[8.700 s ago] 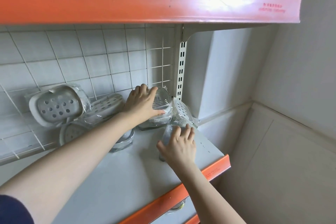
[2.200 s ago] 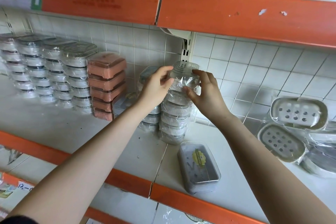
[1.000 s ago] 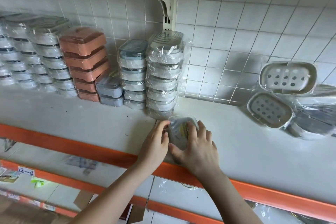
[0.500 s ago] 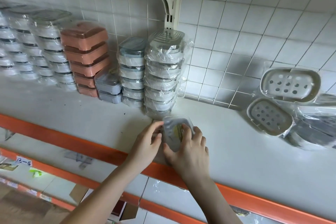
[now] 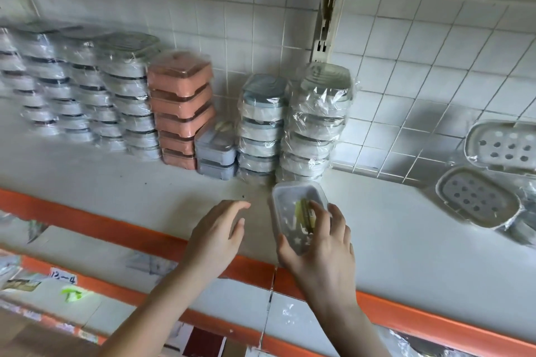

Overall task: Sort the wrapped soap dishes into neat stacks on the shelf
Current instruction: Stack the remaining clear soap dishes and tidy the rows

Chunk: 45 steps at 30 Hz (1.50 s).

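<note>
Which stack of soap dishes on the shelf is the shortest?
The grey-blue stack, between the pink stack and the taller clear-wrapped ones: only two dishes high.

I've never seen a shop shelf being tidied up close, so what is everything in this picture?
Boxed soap dish: one, clear lid with a yellow label, at the shelf front, in the right hand.
Wrapped stacks: several, whitish-grey, along the tiled wall; the leftmost are blurred.
Salmon stack: one, five boxes, mid-row.
Grey-blue boxes: two, stacked, right of the salmon stack.
Perforated dishes: two plainly seen, pale, wrapped, leaning at the right.
Shelf: one, white with an orange front edge.
Left hand: open, beside the boxed soap dish.
Right hand: grips the boxed soap dish.
</note>
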Available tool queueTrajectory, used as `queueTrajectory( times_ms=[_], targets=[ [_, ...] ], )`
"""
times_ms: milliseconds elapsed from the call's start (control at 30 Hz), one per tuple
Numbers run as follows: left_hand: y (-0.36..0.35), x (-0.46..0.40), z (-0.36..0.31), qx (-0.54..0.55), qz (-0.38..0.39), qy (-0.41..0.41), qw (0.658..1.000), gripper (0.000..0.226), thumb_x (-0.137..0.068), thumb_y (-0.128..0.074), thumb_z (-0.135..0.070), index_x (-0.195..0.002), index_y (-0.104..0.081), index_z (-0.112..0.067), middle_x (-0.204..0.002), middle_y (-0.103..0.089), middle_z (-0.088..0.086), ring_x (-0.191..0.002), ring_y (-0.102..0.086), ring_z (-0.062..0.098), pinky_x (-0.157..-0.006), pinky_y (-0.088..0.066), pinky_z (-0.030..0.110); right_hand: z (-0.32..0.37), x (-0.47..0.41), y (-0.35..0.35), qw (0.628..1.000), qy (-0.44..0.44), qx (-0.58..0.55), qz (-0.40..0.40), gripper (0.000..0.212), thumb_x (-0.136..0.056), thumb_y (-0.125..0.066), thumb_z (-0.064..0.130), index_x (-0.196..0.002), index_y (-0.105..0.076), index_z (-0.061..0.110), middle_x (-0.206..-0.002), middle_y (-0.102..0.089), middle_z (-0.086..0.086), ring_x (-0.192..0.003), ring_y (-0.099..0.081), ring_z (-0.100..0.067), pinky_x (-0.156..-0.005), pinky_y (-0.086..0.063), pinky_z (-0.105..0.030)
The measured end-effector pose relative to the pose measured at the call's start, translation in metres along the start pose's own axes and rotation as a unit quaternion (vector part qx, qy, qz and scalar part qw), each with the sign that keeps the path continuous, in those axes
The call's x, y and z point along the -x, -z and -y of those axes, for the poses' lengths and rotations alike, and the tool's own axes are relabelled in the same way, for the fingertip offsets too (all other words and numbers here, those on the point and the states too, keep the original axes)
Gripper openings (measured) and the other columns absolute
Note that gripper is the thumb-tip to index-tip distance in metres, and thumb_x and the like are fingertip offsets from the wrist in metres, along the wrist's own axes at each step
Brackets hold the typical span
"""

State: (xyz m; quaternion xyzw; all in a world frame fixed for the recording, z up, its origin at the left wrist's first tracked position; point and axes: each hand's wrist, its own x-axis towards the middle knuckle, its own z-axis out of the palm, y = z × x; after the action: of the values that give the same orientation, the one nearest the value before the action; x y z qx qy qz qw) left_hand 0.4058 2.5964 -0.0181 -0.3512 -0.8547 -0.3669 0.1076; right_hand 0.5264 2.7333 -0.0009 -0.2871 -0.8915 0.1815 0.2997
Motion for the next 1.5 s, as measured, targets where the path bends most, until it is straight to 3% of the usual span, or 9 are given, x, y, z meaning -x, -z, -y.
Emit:
queueTrajectory(
  times_ms=[233, 433, 667, 800, 933, 1033, 1267, 1400, 1500],
  targets=[
    [0.061, -0.004, 0.065, -0.040, -0.007, -0.030, 0.999, 0.026, -0.086, -0.055, -0.012, -0.110, -0.063, -0.016, -0.108, -0.066, -0.003, -0.096, -0.063, 0.021, -0.078, -0.050, 0.032, 0.071, 0.011, -0.033, 0.999, -0.028, -0.020, -0.004, 0.072, -0.067, -0.068, 0.051, -0.128, -0.040, 0.027, -0.137, -0.042, -0.010, -0.113, -0.048, -0.035, -0.087, -0.049, -0.046],
    [0.099, -0.006, 0.100, -0.027, -0.002, -0.045, 0.999, 0.028, -0.086, -0.049, -0.018, -0.111, -0.063, -0.017, -0.107, -0.065, -0.006, -0.096, -0.062, 0.016, -0.079, -0.051, 0.030, 0.122, 0.012, -0.054, 0.998, -0.035, -0.048, 0.001, 0.073, -0.065, -0.055, 0.059, -0.130, -0.036, 0.031, -0.137, -0.040, -0.006, -0.118, -0.044, -0.031, -0.091, -0.047, -0.046],
    [0.114, -0.015, 0.124, -0.042, 0.001, -0.055, 0.998, 0.027, -0.086, -0.052, -0.015, -0.110, -0.062, -0.019, -0.106, -0.065, -0.008, -0.093, -0.062, 0.016, -0.073, -0.050, 0.030, 0.145, 0.002, -0.070, 0.999, -0.026, -0.037, 0.007, 0.076, -0.064, -0.047, 0.064, -0.128, -0.041, 0.024, -0.139, -0.039, -0.007, -0.120, -0.043, -0.031, -0.091, -0.047, -0.043],
    [0.113, -0.021, 0.115, 0.012, 0.006, -0.077, 0.997, 0.030, -0.086, -0.056, -0.015, -0.115, -0.059, -0.020, -0.113, -0.060, -0.011, -0.101, -0.053, 0.004, -0.082, -0.038, 0.015, 0.150, -0.013, -0.073, 0.996, -0.011, -0.091, 0.005, 0.076, -0.065, -0.049, 0.063, -0.132, -0.038, 0.028, -0.137, -0.039, -0.003, -0.121, -0.042, -0.026, -0.090, -0.048, -0.042],
    [0.102, -0.022, 0.098, 0.084, 0.033, -0.103, 0.991, 0.042, -0.087, -0.048, -0.034, -0.128, -0.044, -0.029, -0.131, -0.045, -0.019, -0.122, -0.043, -0.003, -0.100, -0.034, 0.014, 0.152, -0.031, -0.073, 0.992, 0.009, -0.127, -0.001, 0.075, -0.067, -0.052, 0.062, -0.132, -0.039, 0.028, -0.134, -0.042, -0.005, -0.122, -0.040, -0.025, -0.093, -0.041, -0.033],
    [0.093, -0.025, 0.094, 0.121, 0.029, -0.109, 0.986, 0.053, -0.084, -0.054, -0.038, -0.134, -0.037, -0.031, -0.137, -0.039, -0.020, -0.129, -0.038, -0.003, -0.104, -0.030, 0.013, 0.151, -0.042, -0.075, 0.990, 0.022, -0.138, 0.007, 0.075, -0.067, -0.053, 0.061, -0.133, -0.039, 0.027, -0.134, -0.040, -0.003, -0.122, -0.039, -0.024, -0.095, -0.040, -0.033],
    [0.081, -0.044, 0.093, 0.126, -0.038, -0.088, 0.987, 0.056, -0.077, -0.065, -0.034, -0.128, -0.045, -0.019, -0.129, -0.046, -0.017, -0.122, -0.041, -0.008, -0.100, -0.031, 0.008, 0.154, -0.060, -0.078, 0.988, 0.052, -0.145, 0.025, 0.079, -0.069, -0.054, 0.066, -0.135, -0.038, 0.026, -0.134, -0.038, -0.002, -0.123, -0.039, -0.023, -0.097, -0.043, -0.037],
    [0.075, -0.059, 0.102, 0.138, -0.041, -0.073, 0.987, 0.057, -0.076, -0.075, -0.019, -0.125, -0.046, -0.024, -0.123, -0.046, -0.024, -0.113, -0.038, -0.020, -0.094, -0.028, 0.001, 0.157, -0.070, -0.081, 0.991, 0.064, -0.117, 0.023, 0.072, -0.074, -0.061, 0.057, -0.133, -0.042, 0.020, -0.141, -0.035, -0.008, -0.125, -0.035, -0.029, -0.098, -0.038, -0.037],
    [0.070, -0.072, 0.109, 0.142, -0.032, -0.075, 0.986, 0.055, -0.077, -0.075, -0.017, -0.125, -0.049, -0.017, -0.116, -0.055, -0.011, -0.107, -0.047, -0.009, -0.092, -0.031, 0.003, 0.157, -0.077, -0.081, 0.990, 0.060, -0.120, 0.048, 0.074, -0.075, -0.061, 0.057, -0.135, -0.041, 0.019, -0.148, -0.028, -0.013, -0.133, -0.028, -0.032, -0.101, -0.035, -0.039]
  ],
)
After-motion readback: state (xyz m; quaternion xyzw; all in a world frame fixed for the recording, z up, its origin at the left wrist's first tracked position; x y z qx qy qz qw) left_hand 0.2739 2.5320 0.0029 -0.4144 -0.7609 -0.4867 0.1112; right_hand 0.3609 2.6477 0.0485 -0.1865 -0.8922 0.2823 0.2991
